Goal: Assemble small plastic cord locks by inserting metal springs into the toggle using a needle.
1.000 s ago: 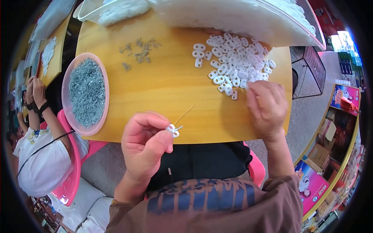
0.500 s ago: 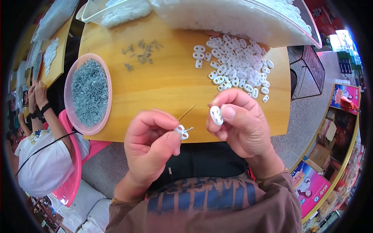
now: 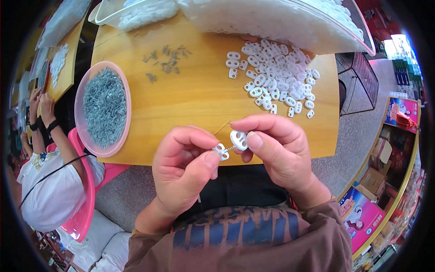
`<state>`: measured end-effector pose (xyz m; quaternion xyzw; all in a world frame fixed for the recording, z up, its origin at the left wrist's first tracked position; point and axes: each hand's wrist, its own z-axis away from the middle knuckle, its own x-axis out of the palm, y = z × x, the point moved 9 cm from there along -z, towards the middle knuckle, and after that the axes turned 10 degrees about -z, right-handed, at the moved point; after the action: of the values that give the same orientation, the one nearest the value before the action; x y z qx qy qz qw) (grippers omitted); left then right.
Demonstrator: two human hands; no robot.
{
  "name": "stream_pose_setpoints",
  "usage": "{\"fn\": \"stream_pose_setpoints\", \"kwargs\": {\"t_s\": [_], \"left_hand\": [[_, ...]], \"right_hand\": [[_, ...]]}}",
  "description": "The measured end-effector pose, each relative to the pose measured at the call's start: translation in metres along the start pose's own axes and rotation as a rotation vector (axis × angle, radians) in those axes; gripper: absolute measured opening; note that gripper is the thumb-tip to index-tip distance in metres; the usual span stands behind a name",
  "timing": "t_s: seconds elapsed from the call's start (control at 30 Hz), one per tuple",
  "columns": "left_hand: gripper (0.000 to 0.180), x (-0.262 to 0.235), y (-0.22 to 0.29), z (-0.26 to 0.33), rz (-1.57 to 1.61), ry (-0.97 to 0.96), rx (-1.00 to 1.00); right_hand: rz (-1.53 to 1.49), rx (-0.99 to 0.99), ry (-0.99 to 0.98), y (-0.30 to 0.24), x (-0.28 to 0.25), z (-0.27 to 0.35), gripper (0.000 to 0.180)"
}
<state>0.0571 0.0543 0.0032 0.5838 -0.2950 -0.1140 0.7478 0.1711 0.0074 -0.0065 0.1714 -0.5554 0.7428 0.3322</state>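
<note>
Over the table's near edge, my left hand (image 3: 181,170) pinches a small white plastic piece with holes (image 3: 224,155) between thumb and fingers. A silver screw (image 3: 230,148) sticks out of it to the right. My right hand (image 3: 283,152) is closed on a white oval plastic piece with holes (image 3: 238,141), tilted on edge. The screw's tip meets or lies just in front of this oval piece; I cannot tell whether it has entered a hole. Fingers partly hide both pieces.
A pile of white plastic pieces (image 3: 276,77) lies at the right, loose screws (image 3: 170,67) further left. A pink basin (image 3: 128,104) of screws stands at the left edge. Translucent bins (image 3: 253,25) line the back. Beside a pink chair (image 3: 94,195), another person's hands (image 3: 47,109) work.
My hands have come together: the oval piece in my right hand moved left, and the piece with the screw moved slightly right. The screw's tip now reaches the oval piece.
</note>
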Motion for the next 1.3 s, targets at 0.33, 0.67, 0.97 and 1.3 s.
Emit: {"fn": "stream_pose_setpoints", "kwargs": {"t_s": [0.33,0.67,0.97,1.3], "left_hand": [[0.014,0.0,-0.004,0.0,-0.021,0.008,-0.017],[0.014,-0.001,-0.008,0.0,-0.006,0.014,-0.035],[0.014,-0.002,-0.012,0.0,0.014,0.01,-0.028],[0.014,0.0,-0.011,0.004,-0.013,0.018,-0.03]], "right_hand": [[0.06,-0.065,-0.036,-0.005,0.002,0.001,0.021],[0.38,-0.268,-0.109,-0.021,0.007,0.0,0.018],[0.659,-0.486,-0.198,-0.03,0.019,0.002,0.018],[0.737,-0.611,-0.253,-0.032,0.029,0.008,0.021]]}}
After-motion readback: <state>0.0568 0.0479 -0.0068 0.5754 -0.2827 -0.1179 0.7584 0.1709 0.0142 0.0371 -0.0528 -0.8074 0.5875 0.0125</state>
